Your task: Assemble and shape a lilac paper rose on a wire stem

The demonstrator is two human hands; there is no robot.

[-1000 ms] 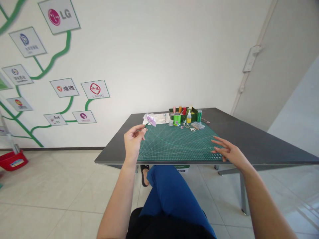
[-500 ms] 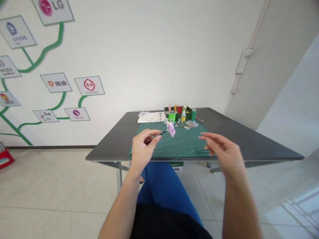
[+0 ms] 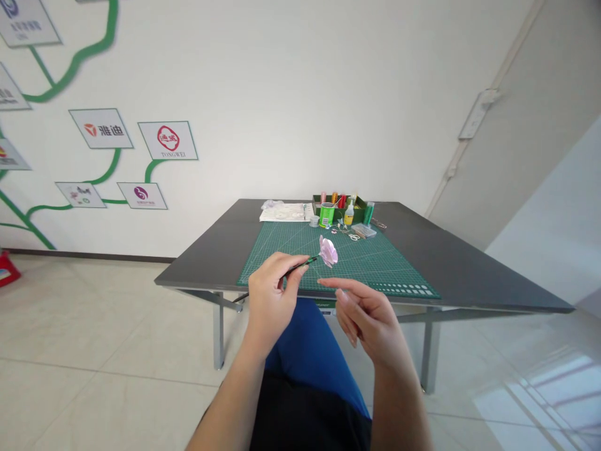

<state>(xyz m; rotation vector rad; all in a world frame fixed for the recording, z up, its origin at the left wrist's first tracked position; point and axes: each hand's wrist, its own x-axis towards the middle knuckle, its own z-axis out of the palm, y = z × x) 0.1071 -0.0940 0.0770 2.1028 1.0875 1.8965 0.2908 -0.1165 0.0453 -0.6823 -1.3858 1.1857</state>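
Observation:
In my left hand (image 3: pixel 275 294), thumb and fingers pinch a thin dark stem with bits of green. A pale purple artificial flower (image 3: pixel 328 251) sits at the stem's far end, facing right, above the mat. Whether the dark length is only a stem or also a slim tool, I cannot make out. Below and to the right of the flower is my right hand (image 3: pixel 369 316), holding nothing that I can see. Its index finger stretches left toward the left fingertips, apart from the flower, with the other fingers loosely bent.
A green cutting mat (image 3: pixel 375 266) covers the middle of the dark table (image 3: pixel 201 257). Toward the back stand a green can (image 3: pixel 327 216), a glue bottle (image 3: pixel 349 213), a box (image 3: pixel 360 212) of spools, scissors (image 3: pixel 354 237), a clear case (image 3: pixel 364 230) and white sheets (image 3: pixel 286 213).
My right hand has moved left and down, closer to the flower. The flower has turned a little in my left hand's pinch. The view has tilted downward.

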